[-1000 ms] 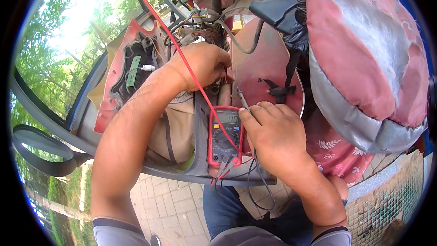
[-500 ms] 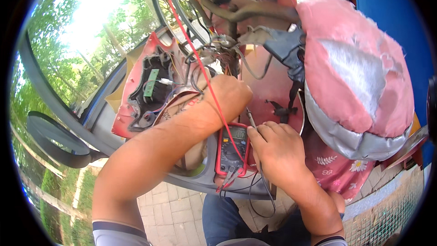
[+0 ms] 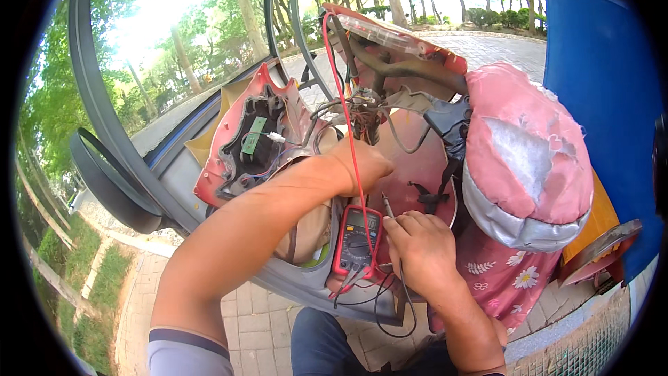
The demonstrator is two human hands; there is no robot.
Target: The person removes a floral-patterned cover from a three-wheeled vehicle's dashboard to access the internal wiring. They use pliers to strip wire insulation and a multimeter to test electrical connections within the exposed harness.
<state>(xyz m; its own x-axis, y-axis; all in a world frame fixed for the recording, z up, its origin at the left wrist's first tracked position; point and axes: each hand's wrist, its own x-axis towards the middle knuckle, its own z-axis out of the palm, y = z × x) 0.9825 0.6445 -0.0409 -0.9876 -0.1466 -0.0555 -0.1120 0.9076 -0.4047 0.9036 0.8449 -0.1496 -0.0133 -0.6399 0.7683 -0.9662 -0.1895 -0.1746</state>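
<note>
My right hand (image 3: 423, 245) is closed round a multimeter probe (image 3: 387, 203), its thin tip pointing up and away from me. A black lead runs down from it in a loop. Just left of this hand a red multimeter (image 3: 358, 245) lies face up on the vehicle's front ledge. My left hand (image 3: 363, 166) reaches across, back upward, with fingers curled down out of sight below the wiring bundle (image 3: 365, 108); what they hold is hidden. A red lead (image 3: 348, 115) hangs from the handlebar area past my left wrist to the meter.
A red plastic cover (image 3: 209, 181) with a green circuit board (image 3: 255, 135) leans at left, wires attached. A torn pink padded cover (image 3: 525, 160) bulks at right. Left of these are a black mirror (image 3: 111, 181) and a grey frame post (image 3: 87, 63). A blue panel (image 3: 598, 97) stands far right.
The view has tilted up and shifted, so the scene sits lower. Both hands keep nearly the same places beside the meter and wiring; the right still grips the probe.
</note>
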